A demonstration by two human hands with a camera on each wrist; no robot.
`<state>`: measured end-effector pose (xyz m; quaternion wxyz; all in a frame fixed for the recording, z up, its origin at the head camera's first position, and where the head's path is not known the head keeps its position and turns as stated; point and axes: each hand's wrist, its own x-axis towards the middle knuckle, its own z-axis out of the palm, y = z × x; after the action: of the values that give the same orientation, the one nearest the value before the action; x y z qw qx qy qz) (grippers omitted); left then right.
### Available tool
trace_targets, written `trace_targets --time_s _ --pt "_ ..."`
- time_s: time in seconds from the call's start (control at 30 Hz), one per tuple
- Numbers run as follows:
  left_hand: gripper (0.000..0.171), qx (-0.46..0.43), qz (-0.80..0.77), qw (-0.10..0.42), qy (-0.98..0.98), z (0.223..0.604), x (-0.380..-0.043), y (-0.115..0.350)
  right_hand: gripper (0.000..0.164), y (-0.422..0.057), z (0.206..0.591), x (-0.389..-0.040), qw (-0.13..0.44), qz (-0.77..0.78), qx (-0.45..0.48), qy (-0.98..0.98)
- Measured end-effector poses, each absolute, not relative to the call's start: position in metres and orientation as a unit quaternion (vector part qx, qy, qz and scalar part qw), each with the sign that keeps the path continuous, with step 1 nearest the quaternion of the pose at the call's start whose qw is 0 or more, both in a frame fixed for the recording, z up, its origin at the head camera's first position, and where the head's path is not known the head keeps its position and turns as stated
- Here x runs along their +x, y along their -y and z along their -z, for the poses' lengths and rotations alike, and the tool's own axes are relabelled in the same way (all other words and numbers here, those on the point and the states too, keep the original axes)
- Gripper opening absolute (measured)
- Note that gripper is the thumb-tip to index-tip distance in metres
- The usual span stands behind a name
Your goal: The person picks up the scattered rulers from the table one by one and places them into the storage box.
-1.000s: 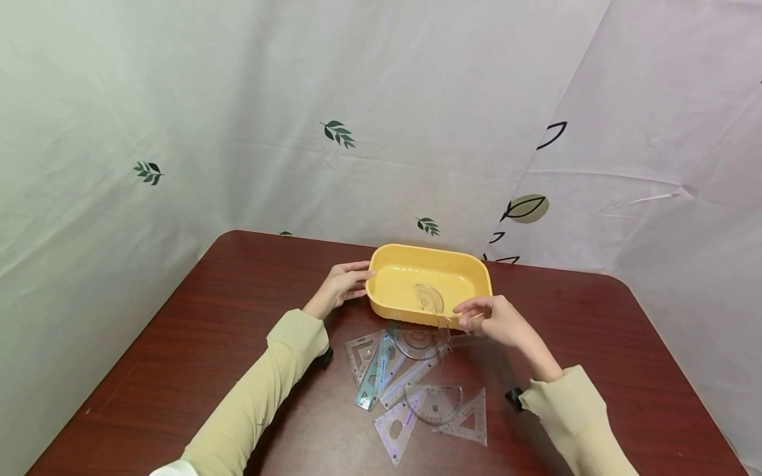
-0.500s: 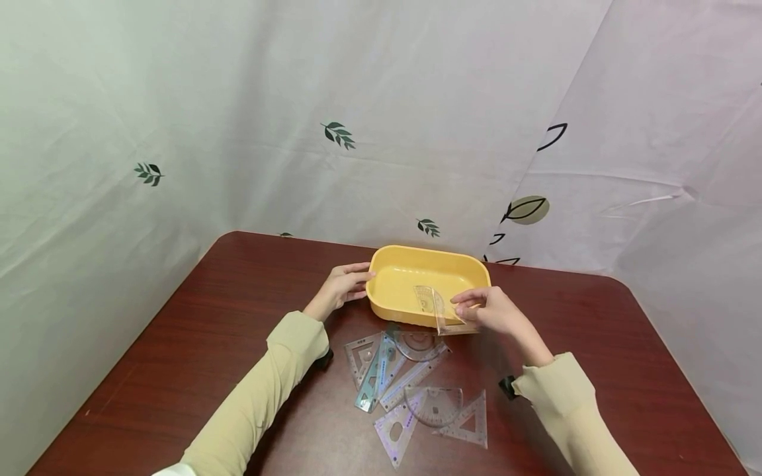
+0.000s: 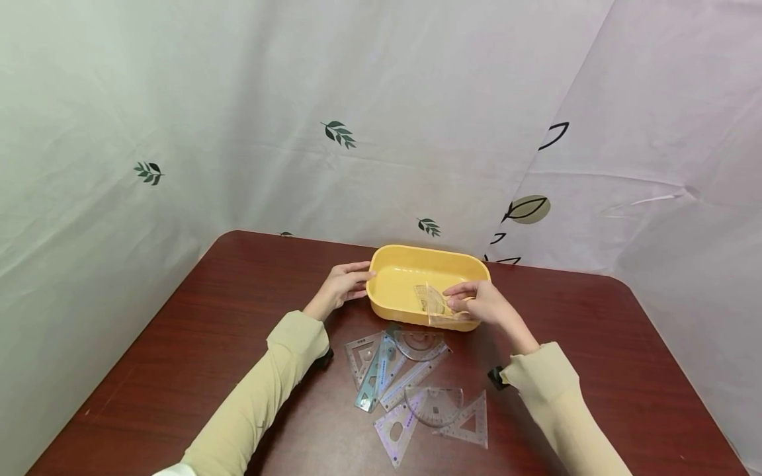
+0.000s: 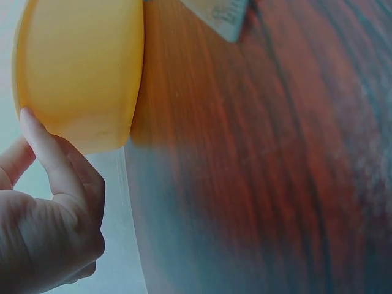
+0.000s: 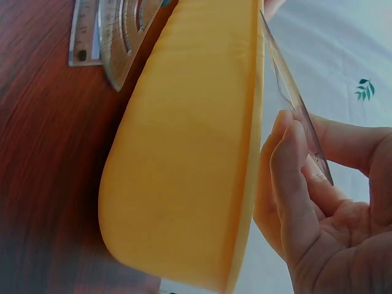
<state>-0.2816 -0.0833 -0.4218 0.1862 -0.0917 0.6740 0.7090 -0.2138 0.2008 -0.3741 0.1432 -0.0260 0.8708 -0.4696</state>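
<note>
Now my right grip (image 3: 483,305) pinches set square (image 5: 289,82) over tray (image 3: 389,312); left grip (image 3: 342,284) holds it. Loading, likely; next: lower, release.

The right hand (image 3: 483,305) has advanced inward from the yellow bin's (image 3: 393,313) front right corner, shifting the pinched clear set square (image 5: 298,101) farther over the bin's front rim.

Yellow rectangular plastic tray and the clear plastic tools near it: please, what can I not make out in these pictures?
Right wrist: inside of the yellow tray, hidden by its own wall.
Right wrist: full outline of the clear flat plastic piece in the right hand, seen nearly edge-on.
Left wrist: rest of the pale pointed plastic piece, cut off by the top edge; print blurred.
Head: numbers on the nearest clear semicircular plastic protractor, too small.
</note>
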Motion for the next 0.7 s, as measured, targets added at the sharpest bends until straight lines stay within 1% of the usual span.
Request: trace_targets --time_s 0.23,0.7 --pt "0.048 -0.088 -0.709 0.186 -0.674 0.422 -0.282 0.083 0.032 -0.195 0.375 -0.219 0.162 0.503 -0.003 -0.849" --pt "0.048 -0.086 -0.708 0.185 -0.676 0.422 -0.282 0.083 0.036 -0.193 0.379 -0.231 0.170 0.546 0.022 -0.820"
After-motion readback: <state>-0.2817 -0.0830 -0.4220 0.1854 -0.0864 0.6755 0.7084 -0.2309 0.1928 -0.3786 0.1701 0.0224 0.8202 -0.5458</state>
